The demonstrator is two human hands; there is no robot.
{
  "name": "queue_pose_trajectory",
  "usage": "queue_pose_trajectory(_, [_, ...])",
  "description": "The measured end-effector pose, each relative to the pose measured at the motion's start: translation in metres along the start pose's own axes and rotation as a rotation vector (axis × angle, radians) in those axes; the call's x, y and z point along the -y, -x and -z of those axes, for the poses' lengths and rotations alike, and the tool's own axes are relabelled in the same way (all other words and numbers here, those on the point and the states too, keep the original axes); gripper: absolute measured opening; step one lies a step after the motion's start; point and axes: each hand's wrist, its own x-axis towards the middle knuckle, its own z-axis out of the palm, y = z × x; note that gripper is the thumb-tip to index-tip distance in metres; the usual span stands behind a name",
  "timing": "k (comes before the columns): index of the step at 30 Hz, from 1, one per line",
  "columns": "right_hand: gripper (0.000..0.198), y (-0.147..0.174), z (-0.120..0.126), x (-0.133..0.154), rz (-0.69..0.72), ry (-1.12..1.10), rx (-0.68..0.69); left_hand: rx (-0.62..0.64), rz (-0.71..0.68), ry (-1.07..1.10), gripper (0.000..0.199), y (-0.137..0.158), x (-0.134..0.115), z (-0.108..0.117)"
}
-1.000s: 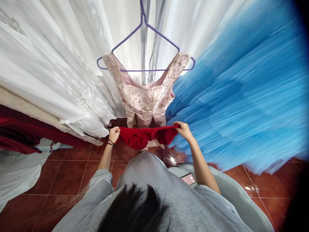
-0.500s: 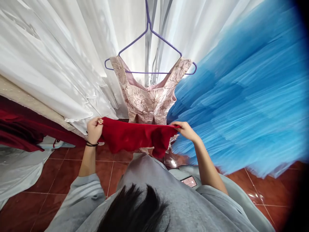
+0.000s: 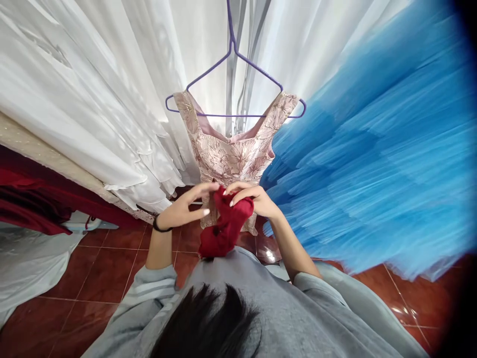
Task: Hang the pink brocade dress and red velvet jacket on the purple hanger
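A red cloth (image 3: 227, 223), bunched and hanging down, is held in my right hand (image 3: 253, 199), whose fingers curl over its top. What garment the cloth is, I cannot tell. Beside its left edge, my left hand (image 3: 184, 208) has thumb and fingers apart, the fingertips close to the cloth; a dark band circles the wrist. Behind both hands hangs a pale pink dress (image 3: 238, 154) with a raised floral pattern. Its straps rest on a purple hanger (image 3: 257, 66). The cloth and hands cover part of the dress's lower half.
White drapery (image 3: 122, 89) fills the back and left. Layered blue tulle (image 3: 365, 164) spreads along the right side. Dark red fabric (image 3: 67, 199) hangs at the far left above translucent white material (image 3: 33, 268). Reddish tiles (image 3: 100, 273) cover the floor.
The red cloth was stretched wide between both hands and is now gathered into a bunch. My hands have come together at the middle, and my left hand has let go of its end.
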Motion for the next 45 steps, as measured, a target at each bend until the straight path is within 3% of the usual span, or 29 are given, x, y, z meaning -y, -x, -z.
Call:
queue_pose_trajectory(1, [0.017, -0.009, -0.005, 0.005, 0.027, -0.081, 0.116, -0.040, -0.043, -0.010, 0.060, -0.010, -0.004, 0.001])
queue_pose_trajectory(2, [0.018, -0.018, -0.008, 0.011, 0.053, -0.139, 0.235, 0.009, -0.071, -0.003, 0.059, -0.020, -0.006, 0.000])
queue_pose_trajectory(4, [0.020, -0.032, -0.010, 0.020, 0.083, -0.171, 0.419, 0.249, -0.073, 0.052, 0.052, -0.037, -0.004, -0.002])
queue_pose_trajectory(6, [0.018, -0.040, -0.006, 0.022, 0.066, -0.072, 0.439, 0.353, -0.016, 0.078, 0.037, -0.046, 0.006, -0.005])
queue_pose_trajectory(8, [0.019, -0.039, 0.001, 0.013, 0.004, 0.107, 0.278, 0.195, 0.063, 0.022, 0.027, -0.048, 0.021, -0.007])
queue_pose_trajectory(10, [0.030, -0.030, 0.003, -0.007, -0.086, 0.235, 0.025, -0.097, 0.133, -0.063, 0.021, -0.044, 0.039, -0.008])
queue_pose_trajectory(12, [0.043, -0.014, -0.004, -0.034, -0.210, 0.232, -0.226, -0.394, 0.186, -0.154, 0.016, -0.039, 0.054, -0.007])
queue_pose_trajectory(14, [0.058, 0.004, -0.022, -0.065, -0.355, 0.143, -0.374, -0.616, 0.220, -0.259, 0.014, -0.034, 0.063, -0.007])
queue_pose_trajectory(18, [0.114, 0.034, -0.085, -0.117, -0.641, 0.085, -0.266, -0.832, 0.230, -0.378, 0.010, -0.030, 0.062, -0.007])
queue_pose_trajectory(22, [0.140, 0.042, -0.139, -0.128, -0.858, 0.073, -0.195, -0.996, 0.214, -0.523, 0.016, -0.030, 0.047, -0.007])
queue_pose_trajectory(24, [0.145, 0.038, -0.155, -0.119, -0.878, 0.048, -0.240, -1.087, 0.195, -0.600, 0.019, -0.029, 0.040, -0.005])
queue_pose_trajectory(27, [0.145, 0.024, -0.172, -0.106, -0.799, -0.018, -0.338, -1.263, 0.151, -0.682, 0.021, -0.027, 0.027, -0.002])
queue_pose_trajectory(31, [0.146, 0.009, -0.185, -0.119, -0.755, -0.091, -0.385, -1.341, 0.074, -0.704, 0.020, -0.021, 0.006, -0.003])
queue_pose_trajectory(33, [0.131, 0.010, -0.181, -0.137, -0.798, -0.052, -0.435, -1.333, 0.049, -0.717, 0.020, -0.014, -0.001, -0.001])
queue_pose_trajectory(35, [0.102, 0.018, -0.166, -0.152, -0.822, 0.012, -0.464, -1.330, 0.037, -0.738, 0.020, -0.003, -0.003, 0.005])
queue_pose_trajectory(40, [0.040, 0.050, -0.089, -0.148, -0.896, 0.347, -0.347, -1.299, 0.059, -0.791, 0.020, 0.030, 0.010, 0.031])
queue_pose_trajectory(42, [0.033, 0.054, -0.052, -0.128, -0.869, 0.407, -0.292, -1.260, 0.059, -0.829, 0.020, 0.040, 0.016, 0.038])
queue_pose_trajectory(45, [0.040, 0.047, -0.007, -0.093, -0.641, 0.413, -0.345, -1.242, 0.034, -0.912, 0.020, 0.046, 0.022, 0.045])
